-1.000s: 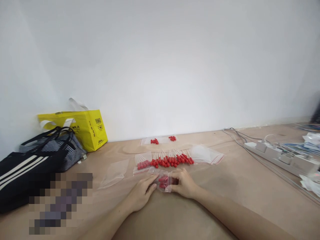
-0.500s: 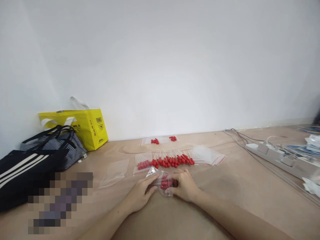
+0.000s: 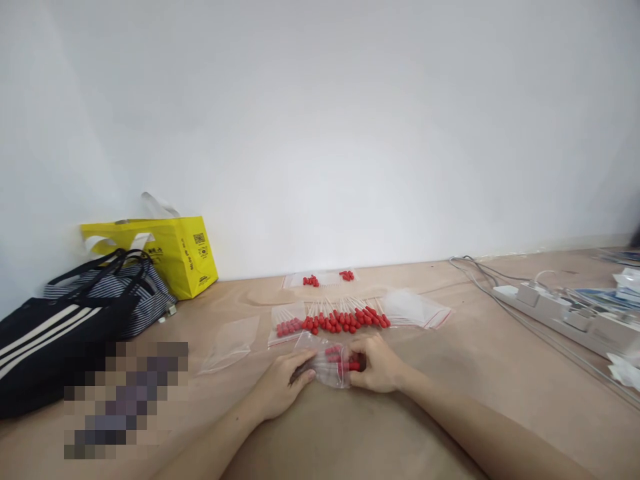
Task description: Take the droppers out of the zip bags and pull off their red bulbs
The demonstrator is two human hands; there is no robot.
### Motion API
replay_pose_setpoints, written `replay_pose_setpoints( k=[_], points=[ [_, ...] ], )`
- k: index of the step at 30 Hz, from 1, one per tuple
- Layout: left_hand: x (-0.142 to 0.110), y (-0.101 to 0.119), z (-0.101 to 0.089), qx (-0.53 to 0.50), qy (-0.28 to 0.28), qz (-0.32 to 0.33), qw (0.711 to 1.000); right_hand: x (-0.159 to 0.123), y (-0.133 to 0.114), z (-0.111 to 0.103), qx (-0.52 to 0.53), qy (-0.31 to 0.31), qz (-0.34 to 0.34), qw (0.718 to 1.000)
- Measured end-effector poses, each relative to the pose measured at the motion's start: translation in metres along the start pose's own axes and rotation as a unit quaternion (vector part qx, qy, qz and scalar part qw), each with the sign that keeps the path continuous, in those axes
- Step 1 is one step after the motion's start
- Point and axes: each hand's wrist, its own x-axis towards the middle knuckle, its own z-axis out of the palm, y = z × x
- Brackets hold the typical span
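Low over the near part of the table, a clear plastic zip bag [image 3: 327, 372] lies between my hands with several red-tipped white sticks in it. My left hand [image 3: 286, 381] pinches the bag's left end between thumb and fingers. At the other end, my right hand [image 3: 379, 364] closes on the red tips [image 3: 355, 366], some of which stick out past the bag's edge. Just beyond my hands lies a row of loose red-tipped sticks [image 3: 345, 320], tips toward me. To its left a flat bag [image 3: 289, 321] covers more red-tipped sticks.
A stack of clear zip bags [image 3: 415, 310] lies to the right, and a single bag [image 3: 233, 340] to the left. Filled bags [image 3: 327, 279] rest near the wall. Yellow [image 3: 193, 257] and black [image 3: 30, 360] bags stand left; a power strip [image 3: 555, 313] with cables sits right.
My right hand has shifted slightly right, and red tips now show beyond the bag's right edge. My left hand stays at the bag's left end.
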Motion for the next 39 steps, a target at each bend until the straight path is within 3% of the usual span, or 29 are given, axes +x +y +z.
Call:
replay_pose_setpoints(
  k=[7,11,15,19,23,26,29,30,32,34,39],
  points=[
    [-0.001,0.001,-0.001,-0.002,0.0,-0.006,1.0,-0.004,0.004,-0.006,0.064,-0.011,-0.064,0.996],
    [-0.001,-0.001,-0.003,-0.004,0.001,-0.008,1.0,-0.003,0.012,-0.011,0.133,-0.021,-0.059,0.989],
    [-0.002,-0.008,-0.006,0.001,0.001,-0.015,1.0,-0.003,0.035,-0.024,0.213,0.016,-0.023,0.977],
    [-0.003,-0.013,-0.009,0.0,-0.002,-0.013,1.0,-0.005,0.057,-0.042,0.328,0.045,0.064,0.941],
    [-0.003,-0.015,-0.009,0.002,-0.003,-0.009,1.0,-0.008,0.069,-0.058,0.363,0.08,0.093,0.924],
    [-0.003,-0.016,-0.008,0.008,-0.008,-0.009,1.0,-0.005,0.074,-0.061,0.336,0.188,0.108,0.917],
    [-0.003,-0.016,-0.009,0.006,-0.01,-0.015,1.0,0.008,0.073,-0.049,0.25,0.333,0.129,0.9],
    [-0.003,-0.015,-0.009,0.005,-0.012,-0.016,1.0,0.014,0.07,-0.043,0.227,0.354,0.131,0.898],
    [-0.003,-0.014,-0.01,0.0,-0.012,-0.015,1.0,0.029,0.061,-0.027,0.195,0.362,0.124,0.903],
    [-0.003,-0.013,-0.011,-0.003,-0.01,-0.013,1.0,0.045,0.048,-0.011,0.065,0.347,0.102,0.93],
    [-0.005,-0.011,-0.012,0.013,-0.028,-0.019,0.999,0.078,0.024,0.021,0.006,0.312,0.109,0.944]
  ],
)
